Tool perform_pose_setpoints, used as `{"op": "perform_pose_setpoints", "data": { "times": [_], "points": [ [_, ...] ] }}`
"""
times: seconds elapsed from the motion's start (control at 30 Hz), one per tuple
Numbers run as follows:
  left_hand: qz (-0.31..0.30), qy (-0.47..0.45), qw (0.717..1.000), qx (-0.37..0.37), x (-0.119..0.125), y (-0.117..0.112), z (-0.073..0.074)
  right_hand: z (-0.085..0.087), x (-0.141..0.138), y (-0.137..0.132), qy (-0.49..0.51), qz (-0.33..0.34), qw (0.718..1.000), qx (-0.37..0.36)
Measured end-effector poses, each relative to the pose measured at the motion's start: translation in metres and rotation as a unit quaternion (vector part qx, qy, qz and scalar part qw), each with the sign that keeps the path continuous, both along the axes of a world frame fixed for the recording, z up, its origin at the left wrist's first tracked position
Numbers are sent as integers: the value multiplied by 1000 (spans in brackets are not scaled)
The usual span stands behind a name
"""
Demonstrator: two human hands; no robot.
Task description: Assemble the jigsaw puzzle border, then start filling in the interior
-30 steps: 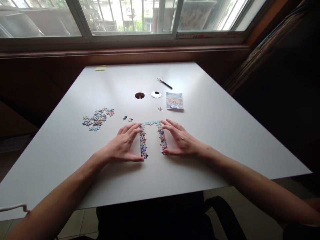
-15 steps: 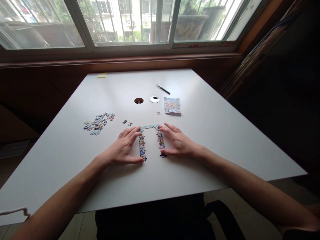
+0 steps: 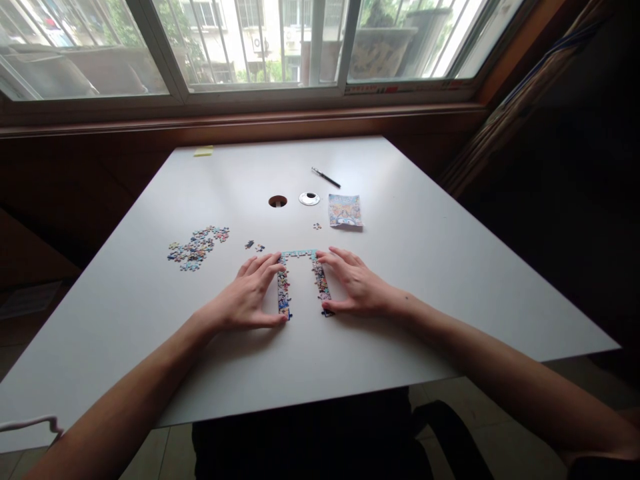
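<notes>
A partly joined jigsaw puzzle border [image 3: 300, 254] lies on the white table as three sides of a rectangle, its near side open. My left hand [image 3: 255, 291] spans the left strip [image 3: 283, 287], fingertips at the far corner and thumb at the near end. Along the right strip [image 3: 321, 280], my right hand [image 3: 357, 283] does likewise, its thumb by the lower end and its fingers by the upper corner. Both hands have the strip between thumb and fingers, palms off it. Two loose puzzle pieces [image 3: 259, 247] lie just beyond my left hand.
A pile of loose pieces [image 3: 197, 250] sits at the left. Beyond the border are a single piece [image 3: 317, 226], a printed packet [image 3: 345, 212], a pen [image 3: 326, 177], a round cover [image 3: 309, 199] and a hole [image 3: 278, 201] in the table [image 3: 425, 220]. A yellow note [image 3: 203, 151] marks the far-left corner.
The near end of the left strip has shifted very slightly away from me, and the right strip's near end slightly toward me. Both hands stay nearly in place.
</notes>
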State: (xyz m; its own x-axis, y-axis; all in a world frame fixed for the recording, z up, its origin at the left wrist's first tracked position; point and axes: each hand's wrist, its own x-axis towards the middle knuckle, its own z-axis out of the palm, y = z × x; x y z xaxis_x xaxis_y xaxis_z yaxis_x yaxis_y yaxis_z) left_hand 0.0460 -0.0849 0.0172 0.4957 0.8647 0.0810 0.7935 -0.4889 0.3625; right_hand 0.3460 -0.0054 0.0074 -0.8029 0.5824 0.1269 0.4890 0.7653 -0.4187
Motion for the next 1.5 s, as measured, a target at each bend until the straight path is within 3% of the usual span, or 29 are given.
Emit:
{"op": "perform_pose_setpoints", "data": {
  "times": [0.63, 1.03, 1.5],
  "points": [
    [2, -18, 1000, 4, 0, 0, 1, 1, 5, 2, 10, 12, 1000, -11],
    [-1, -12, 1000, 3, 0, 0, 1, 7, 6, 17, -6, 66, 998, -14],
    [0, -2, 1000, -3, 1, 0, 1, 0, 2, 15, -11, 44, 999, 2]
  ]
}}
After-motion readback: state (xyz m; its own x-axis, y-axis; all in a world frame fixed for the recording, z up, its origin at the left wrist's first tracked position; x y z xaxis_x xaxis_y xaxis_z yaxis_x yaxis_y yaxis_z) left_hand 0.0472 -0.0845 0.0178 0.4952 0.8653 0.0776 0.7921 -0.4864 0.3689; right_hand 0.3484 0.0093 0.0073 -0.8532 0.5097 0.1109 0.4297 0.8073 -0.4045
